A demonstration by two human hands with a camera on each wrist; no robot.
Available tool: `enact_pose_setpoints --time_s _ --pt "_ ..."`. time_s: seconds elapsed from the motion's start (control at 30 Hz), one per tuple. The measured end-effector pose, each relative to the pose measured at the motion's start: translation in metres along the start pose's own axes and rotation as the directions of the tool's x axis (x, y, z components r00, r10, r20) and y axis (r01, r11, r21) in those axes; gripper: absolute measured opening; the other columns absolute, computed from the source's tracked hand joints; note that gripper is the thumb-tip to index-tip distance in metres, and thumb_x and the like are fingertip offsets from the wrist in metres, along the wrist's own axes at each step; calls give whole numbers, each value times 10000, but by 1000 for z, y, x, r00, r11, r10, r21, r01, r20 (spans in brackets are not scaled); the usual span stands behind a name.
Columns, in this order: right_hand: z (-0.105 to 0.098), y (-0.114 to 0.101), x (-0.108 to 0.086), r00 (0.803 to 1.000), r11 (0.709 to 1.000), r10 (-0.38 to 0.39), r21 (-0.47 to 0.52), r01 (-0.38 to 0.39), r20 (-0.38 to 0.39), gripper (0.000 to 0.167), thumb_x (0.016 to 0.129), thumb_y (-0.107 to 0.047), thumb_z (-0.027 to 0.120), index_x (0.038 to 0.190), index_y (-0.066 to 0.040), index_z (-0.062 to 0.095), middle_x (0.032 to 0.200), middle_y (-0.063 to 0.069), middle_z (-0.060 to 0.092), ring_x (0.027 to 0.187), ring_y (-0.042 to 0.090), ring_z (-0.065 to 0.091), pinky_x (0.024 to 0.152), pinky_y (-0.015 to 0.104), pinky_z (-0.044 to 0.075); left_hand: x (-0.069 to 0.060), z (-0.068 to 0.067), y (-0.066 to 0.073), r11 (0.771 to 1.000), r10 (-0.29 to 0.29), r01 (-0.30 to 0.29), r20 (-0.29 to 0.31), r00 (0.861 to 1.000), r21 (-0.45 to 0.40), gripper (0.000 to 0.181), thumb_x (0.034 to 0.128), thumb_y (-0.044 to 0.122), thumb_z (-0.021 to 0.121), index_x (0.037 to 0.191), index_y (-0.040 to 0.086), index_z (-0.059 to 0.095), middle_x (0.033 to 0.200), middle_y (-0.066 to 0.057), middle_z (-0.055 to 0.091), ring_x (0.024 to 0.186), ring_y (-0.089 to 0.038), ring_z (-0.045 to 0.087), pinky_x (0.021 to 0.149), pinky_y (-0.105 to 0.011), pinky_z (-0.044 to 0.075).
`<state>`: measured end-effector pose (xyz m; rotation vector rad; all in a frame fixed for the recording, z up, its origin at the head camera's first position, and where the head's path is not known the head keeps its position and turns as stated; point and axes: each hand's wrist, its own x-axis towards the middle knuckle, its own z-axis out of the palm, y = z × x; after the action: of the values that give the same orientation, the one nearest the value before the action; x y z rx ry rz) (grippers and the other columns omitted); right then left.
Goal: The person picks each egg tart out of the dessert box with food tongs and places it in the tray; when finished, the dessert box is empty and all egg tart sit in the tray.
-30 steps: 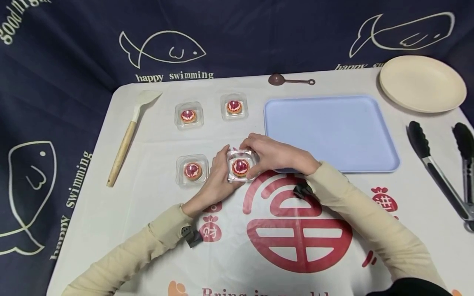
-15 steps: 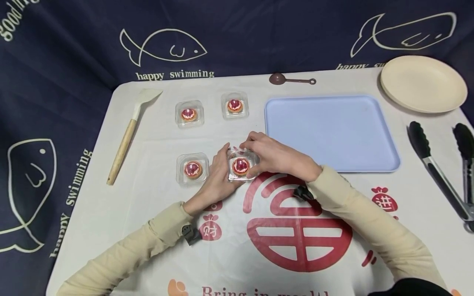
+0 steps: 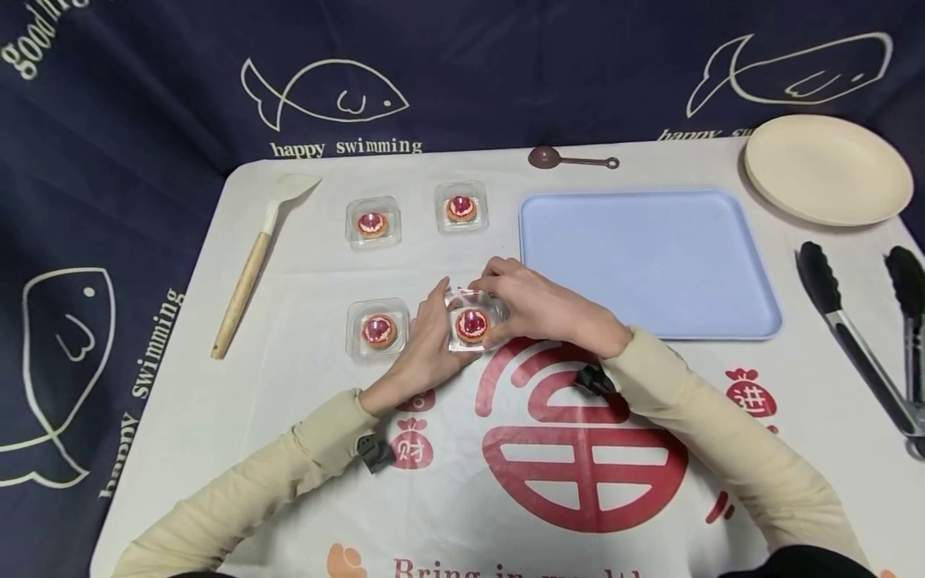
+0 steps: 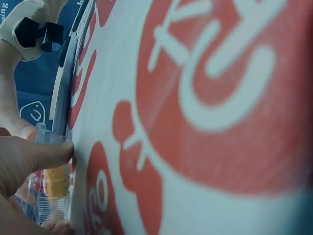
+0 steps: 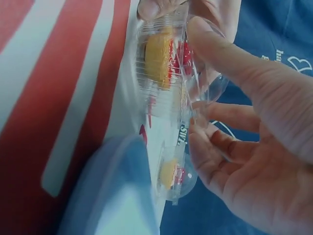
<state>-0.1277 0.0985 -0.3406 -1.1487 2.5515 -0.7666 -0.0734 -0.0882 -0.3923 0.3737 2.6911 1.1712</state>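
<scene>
A small tart (image 3: pixel 473 323) with a glossy red top sits in a clear plastic box (image 3: pixel 462 345) left of centre on the table. My left hand (image 3: pixel 422 345) grips the box from its left side, thumb along the near edge. From the right, my right hand (image 3: pixel 545 309) pinches the domed clear lid (image 5: pixel 218 90) between thumb and fingers. In the right wrist view the ribbed base (image 5: pixel 146 100) stands on the table, with left fingertips touching its far end. Whether lid and base are apart is hard to tell.
Three more boxed tarts lie around: near left (image 3: pixel 378 329), back left (image 3: pixel 372 225) and back (image 3: pixel 461 209). A blue tray (image 3: pixel 643 265) lies right of the hands. Farther out are a wooden-handled spatula (image 3: pixel 249 277), brown spoon (image 3: pixel 571 160), cream plate (image 3: pixel 827 168) and black-tipped tongs (image 3: pixel 856 345).
Both hands keep their hold on the box in nearly the same spot. The lid shows slightly more at its right edge than a second ago, and the head view has shifted a little.
</scene>
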Motion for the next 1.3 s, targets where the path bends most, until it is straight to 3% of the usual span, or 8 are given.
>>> enact_pose_setpoints --time_s 0.37,0.67,0.77,0.93,1.0,1.07,1.2,1.3 --pt "0 1 -9 997 999 -32 17 33 -64 735 657 -275 916 1263 18 618 1110 131 565 989 215 525 849 333 494 -7 -22 12 989 107 -109 19 994 102 1080 680 129 882 1515 12 206 1395 -223 332 1284 -350 384 1098 -479 368" --pt "-7 -7 -19 996 969 58 245 -39 -73 557 882 -286 734 1338 -18 558 1201 121 592 1046 237 572 894 429 508 -17 -37 18 914 330 -306 -49 943 267 852 718 103 834 1413 -13 356 1320 -183 419 1205 -321 413 1002 -473 399" --pt "-8 -7 -22 989 908 148 397 -135 -3 434 1025 -328 499 1285 8 589 1140 155 655 1003 271 627 880 432 529 -18 -37 18 866 421 -370 -91 902 337 804 725 57 795 1395 -36 360 1301 -208 438 1164 -337 449 961 -458 427" --pt "-7 -8 -26 956 685 194 667 -293 221 606 1071 -407 271 1231 88 581 1044 254 669 906 349 671 829 384 575 -16 -32 17 740 592 -465 -141 794 486 668 725 -31 696 1318 -50 389 1245 -246 483 1064 -375 532 862 -452 491" --pt "-7 -8 -28 947 632 181 707 -319 265 597 1069 -392 278 1225 101 576 1051 268 659 919 362 662 829 353 576 -16 -31 16 714 613 -473 -135 779 516 657 746 -9 702 1316 -44 377 1242 -248 485 1036 -370 549 849 -444 506" --pt "-6 -7 -31 948 634 168 706 -315 271 551 1065 -361 319 1192 104 588 1058 252 658 934 343 661 842 332 570 -20 -32 18 767 556 -461 -102 825 447 697 811 99 727 1371 -42 338 1275 -242 473 1076 -353 543 915 -450 499" --pt "-5 -6 -40 965 737 160 625 -257 208 453 1047 -312 437 1240 72 580 1075 209 665 939 291 682 884 394 551 -30 -44 23 956 275 -281 70 959 83 869 868 328 742 1481 -13 229 1320 -196 465 1149 -291 532 1004 -429 467" --pt "-4 -11 -47 976 821 156 528 -215 154 474 992 -291 574 1333 36 538 1143 166 655 900 225 700 874 383 553 -36 -52 23 982 133 -98 220 966 -163 747 924 265 684 1476 -13 264 1248 -156 556 1074 -249 613 906 -379 527"
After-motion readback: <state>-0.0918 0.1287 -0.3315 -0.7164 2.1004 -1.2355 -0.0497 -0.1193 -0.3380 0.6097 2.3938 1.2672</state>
